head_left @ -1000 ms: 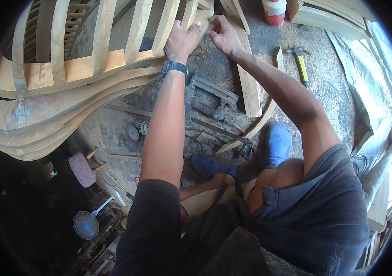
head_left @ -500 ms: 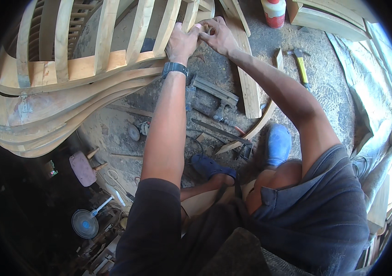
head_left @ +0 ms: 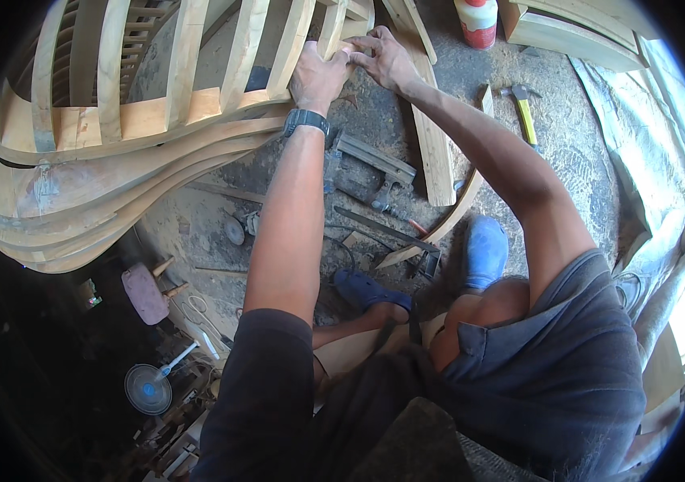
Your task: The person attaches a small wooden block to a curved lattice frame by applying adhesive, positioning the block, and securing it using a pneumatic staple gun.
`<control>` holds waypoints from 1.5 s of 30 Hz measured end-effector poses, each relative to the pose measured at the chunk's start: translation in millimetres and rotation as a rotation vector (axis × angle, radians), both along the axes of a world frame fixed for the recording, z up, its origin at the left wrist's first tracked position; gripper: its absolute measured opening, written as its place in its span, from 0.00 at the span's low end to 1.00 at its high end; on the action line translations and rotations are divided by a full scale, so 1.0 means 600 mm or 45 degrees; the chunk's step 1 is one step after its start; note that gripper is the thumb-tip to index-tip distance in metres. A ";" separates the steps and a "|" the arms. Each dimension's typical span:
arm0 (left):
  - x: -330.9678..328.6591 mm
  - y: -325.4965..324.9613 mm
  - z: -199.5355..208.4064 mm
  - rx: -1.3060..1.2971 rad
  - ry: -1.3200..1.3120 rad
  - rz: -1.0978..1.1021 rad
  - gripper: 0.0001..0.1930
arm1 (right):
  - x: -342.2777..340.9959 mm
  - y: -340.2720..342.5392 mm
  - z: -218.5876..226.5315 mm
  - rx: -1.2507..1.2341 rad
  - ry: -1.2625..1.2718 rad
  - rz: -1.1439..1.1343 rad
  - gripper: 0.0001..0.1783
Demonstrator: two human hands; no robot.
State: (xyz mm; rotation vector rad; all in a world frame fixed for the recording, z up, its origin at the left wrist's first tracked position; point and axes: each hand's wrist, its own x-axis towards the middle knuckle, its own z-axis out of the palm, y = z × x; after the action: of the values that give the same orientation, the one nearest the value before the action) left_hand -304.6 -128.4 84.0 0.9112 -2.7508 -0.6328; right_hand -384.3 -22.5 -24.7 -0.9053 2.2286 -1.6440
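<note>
A curved wooden frame (head_left: 170, 112) with several upright ribs spans the upper left, like a boat hull's skeleton. Wearing a dark wristwatch (head_left: 306, 121), my left hand (head_left: 318, 78) is closed round the frame's right end, beside a narrow rib (head_left: 331, 34). My right hand (head_left: 388, 61) meets it there, thumb and fingertips pinched close to the left fingers. Whatever the right fingertips hold is too small or covered to make out.
A straight plank (head_left: 436, 165) and a curved wooden strip (head_left: 461, 210) lie on the dusty floor. Around them are a bar clamp (head_left: 376, 163), a handsaw (head_left: 383, 227), a yellow-handled hammer (head_left: 526, 119), a red-and-white bottle (head_left: 478, 22), an angle grinder (head_left: 236, 229) and a small fan (head_left: 149, 390).
My right fingers have shifted slightly at the frame's end, the hand tilting a little. My left hand stays in nearly the same place.
</note>
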 end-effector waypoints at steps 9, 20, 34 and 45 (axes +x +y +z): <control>0.006 0.004 -0.008 -0.115 0.034 -0.021 0.21 | -0.004 0.007 -0.011 -0.045 0.050 0.120 0.24; -0.004 0.020 -0.002 -0.203 -0.021 0.056 0.21 | -0.001 0.015 -0.017 -0.209 -0.043 0.091 0.26; -0.004 0.009 0.005 -0.087 -0.034 -0.021 0.21 | 0.005 0.012 -0.010 -0.114 -0.012 0.037 0.26; 0.000 0.003 0.001 -0.094 -0.032 -0.073 0.22 | 0.000 0.014 -0.020 -0.077 -0.015 0.129 0.26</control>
State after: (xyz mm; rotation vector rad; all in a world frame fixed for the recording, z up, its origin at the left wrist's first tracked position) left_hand -304.8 -126.3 84.4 0.8326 -2.8116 -0.5280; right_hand -384.3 -14.3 -36.6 -1.0033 2.0991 -1.6749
